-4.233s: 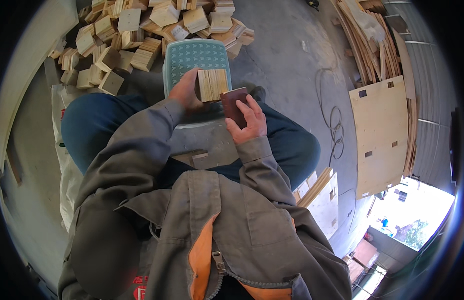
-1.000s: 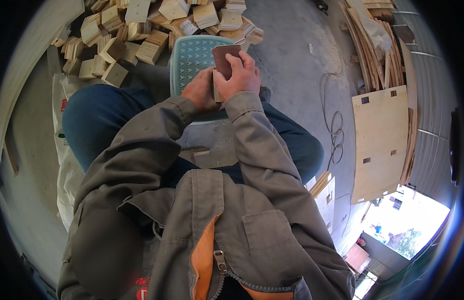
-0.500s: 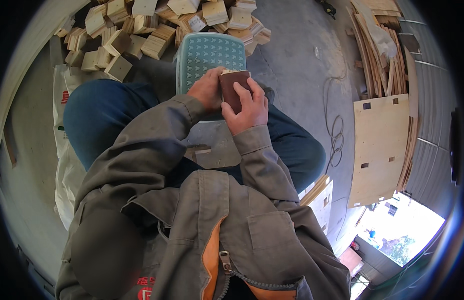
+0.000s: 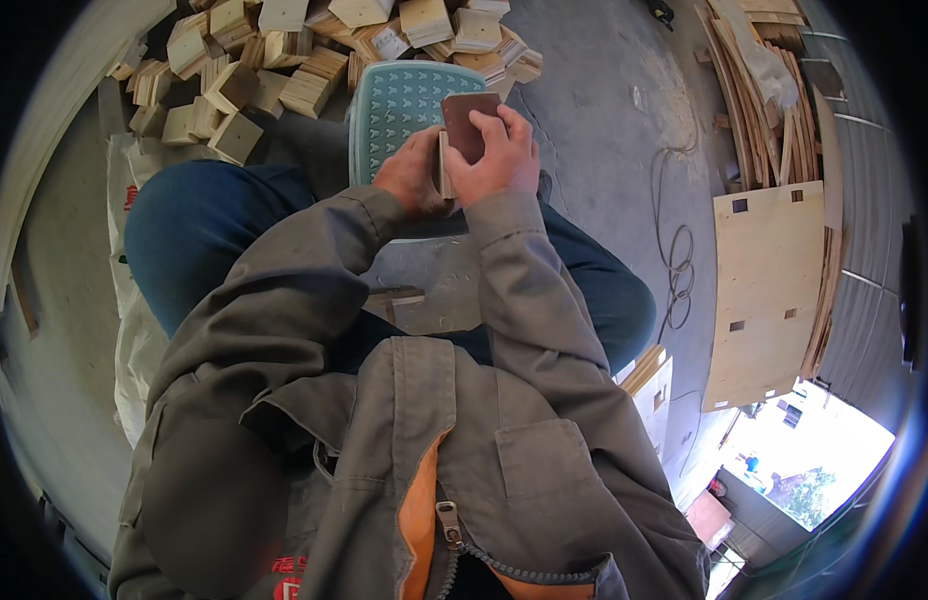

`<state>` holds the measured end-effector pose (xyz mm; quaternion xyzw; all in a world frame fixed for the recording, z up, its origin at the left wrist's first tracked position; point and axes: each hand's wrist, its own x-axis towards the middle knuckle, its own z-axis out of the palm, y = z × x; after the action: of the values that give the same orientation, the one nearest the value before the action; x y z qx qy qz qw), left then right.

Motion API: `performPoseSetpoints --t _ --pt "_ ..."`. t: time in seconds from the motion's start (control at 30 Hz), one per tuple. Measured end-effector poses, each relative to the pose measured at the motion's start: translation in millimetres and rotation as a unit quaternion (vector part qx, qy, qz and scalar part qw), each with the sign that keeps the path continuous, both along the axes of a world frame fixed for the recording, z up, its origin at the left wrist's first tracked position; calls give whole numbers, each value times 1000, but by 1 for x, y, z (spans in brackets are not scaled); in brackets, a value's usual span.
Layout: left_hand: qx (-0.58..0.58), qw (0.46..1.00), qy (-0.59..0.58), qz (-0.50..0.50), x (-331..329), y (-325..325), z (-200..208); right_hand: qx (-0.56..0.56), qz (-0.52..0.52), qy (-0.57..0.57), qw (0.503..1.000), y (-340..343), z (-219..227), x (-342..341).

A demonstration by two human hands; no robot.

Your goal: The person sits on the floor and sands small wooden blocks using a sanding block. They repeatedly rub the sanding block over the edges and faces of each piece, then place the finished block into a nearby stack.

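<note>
In my right hand is a flat, reddish-brown block with a pale far edge; its kind is not certain. My fingers lie over its face and right side. My left hand is closed around a pale wooden piece, of which only a narrow edge shows beside my right thumb. The brown block rests against or just over that piece; the contact is hidden. Both hands are above the near right part of a pale teal plastic stool with a raised pattern on top.
Beyond the stool lies a heap of plywood blocks. A thin cable coils on the floor at right, near leaning plywood panels and stacked wooden strips. My bent knees flank the stool, with white sacking beside the left one.
My right hand and the brown block have moved away from me, up past the wooden piece, whose pale edge now shows. My left hand has barely moved.
</note>
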<state>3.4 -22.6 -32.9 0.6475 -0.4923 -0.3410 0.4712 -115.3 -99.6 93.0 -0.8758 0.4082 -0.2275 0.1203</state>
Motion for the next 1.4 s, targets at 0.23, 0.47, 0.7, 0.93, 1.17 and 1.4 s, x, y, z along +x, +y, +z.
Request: performPoseSetpoints --t 0.23,0.47,0.7,0.93,1.17,1.4 --pt "-8 1000 -16 2 0 1 0 25 -18 42 999 -6 8 5" --pt "-32 998 -49 -1 2 1 -2 19 24 26 999 26 8 -28" --pt "-219 966 -134 15 -1 3 19 6 48 23 999 57 10 -67" --pt "-258 958 -125 11 0 4 20 -7 43 4 999 45 12 -51" --pt "-35 998 -51 -19 -1 14 50 -9 -17 5 1000 -5 -2 -11" --pt "17 997 -63 -34 2 17 50 7 -33 17 999 -18 0 5"
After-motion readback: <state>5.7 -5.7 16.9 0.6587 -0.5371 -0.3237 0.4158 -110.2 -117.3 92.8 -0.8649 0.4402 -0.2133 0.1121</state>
